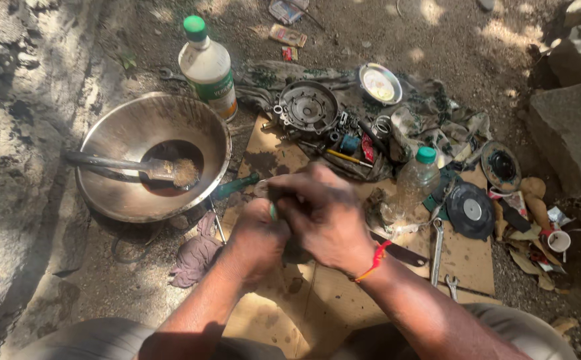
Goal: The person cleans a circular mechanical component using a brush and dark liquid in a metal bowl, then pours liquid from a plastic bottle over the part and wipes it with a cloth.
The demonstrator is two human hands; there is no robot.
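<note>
My left hand (257, 240) and my right hand (320, 213) are pressed together over a cardboard sheet (464, 257) on the ground. Both close around a small dark part, mostly hidden by the fingers; only a greenish bit shows between them. A red thread band (376, 261) circles my right wrist. A green-handled tool (236, 187) lies just beyond my left hand, touching the bowl's rim.
A steel bowl (107, 143) holds dark liquid and a brush (164, 171). A white bottle (208, 69) stands behind it. A round engine cover (306, 107), small dish (380, 83), clear bottle (416, 181), black discs, spanners (436, 250), rags and rocks (570, 127) lie around.
</note>
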